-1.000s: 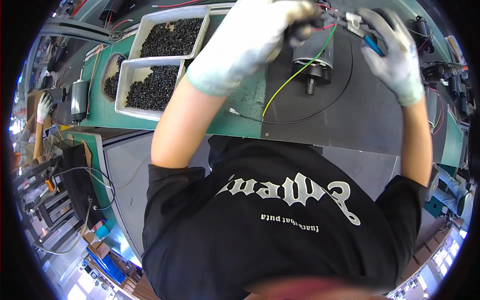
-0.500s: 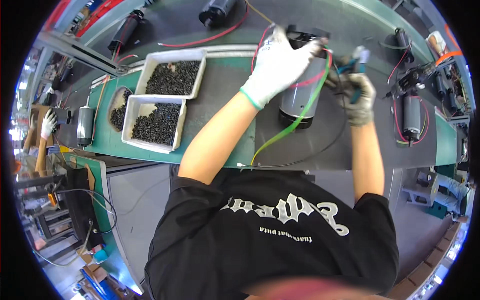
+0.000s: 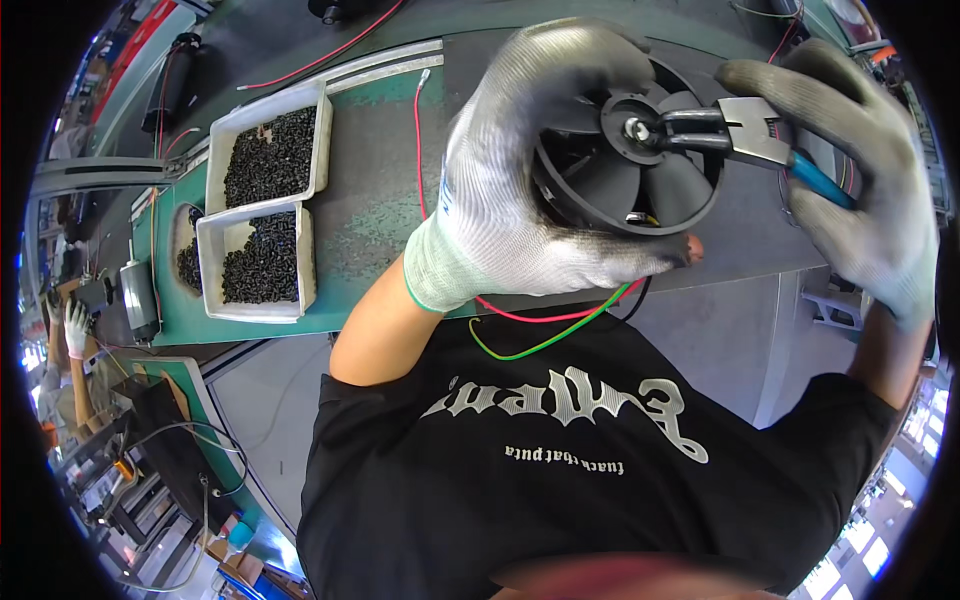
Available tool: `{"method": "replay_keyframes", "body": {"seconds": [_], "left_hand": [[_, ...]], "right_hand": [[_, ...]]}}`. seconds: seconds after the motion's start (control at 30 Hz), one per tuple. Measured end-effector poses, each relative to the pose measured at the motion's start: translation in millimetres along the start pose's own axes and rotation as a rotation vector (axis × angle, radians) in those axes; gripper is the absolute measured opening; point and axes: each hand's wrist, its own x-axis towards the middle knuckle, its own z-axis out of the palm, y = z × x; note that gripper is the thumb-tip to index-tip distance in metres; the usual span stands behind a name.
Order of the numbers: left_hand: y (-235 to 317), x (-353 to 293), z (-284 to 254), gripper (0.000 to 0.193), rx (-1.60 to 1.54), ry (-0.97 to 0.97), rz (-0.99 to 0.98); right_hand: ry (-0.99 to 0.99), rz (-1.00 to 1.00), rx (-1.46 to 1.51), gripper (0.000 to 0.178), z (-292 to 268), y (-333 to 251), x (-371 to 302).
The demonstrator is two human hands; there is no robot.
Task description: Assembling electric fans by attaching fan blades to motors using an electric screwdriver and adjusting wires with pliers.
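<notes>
My left hand (image 3: 500, 190), in a grey-white glove with a green cuff, is wrapped around the rim of a motor's fan end. The black fan (image 3: 675, 190) faces up toward me, and the motor's body is hidden behind it. My right hand (image 3: 870, 170), in a smudged glove, holds pliers (image 3: 755, 132) with blue handles. The pliers' dark tips are at the hub (image 3: 632, 128) in the middle of the fan. Below the fan hang a green-yellow wire (image 3: 520, 354), a red wire (image 3: 525, 317) and a black one.
Two white trays (image 3: 318, 150) of small black parts stand at the left, with a smaller dish (image 3: 180, 250) beside them. A grey motor (image 3: 138, 295) stands farther left, near a co-worker's gloved hand (image 3: 76, 330). Another motor (image 3: 172, 85) lies at the far left.
The motor, upright on the bench before, is now lifted with its fan end turned toward me. My right hand has brought the pliers to the fan's hub.
</notes>
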Motion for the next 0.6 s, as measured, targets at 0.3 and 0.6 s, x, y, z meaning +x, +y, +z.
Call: {"method": "replay_keyframes", "body": {"seconds": [0.3,0.6], "left_hand": [[4,-12,24,0.068,0.006,0.177,-0.050],[6,-18,22,0.074,0.030,0.166,-0.003]], "right_hand": [[-0.003,-0.067,-0.109,0.044,37,-72,59],[-0.005,-0.134,-0.295,0.037,96,-194,171]]}}
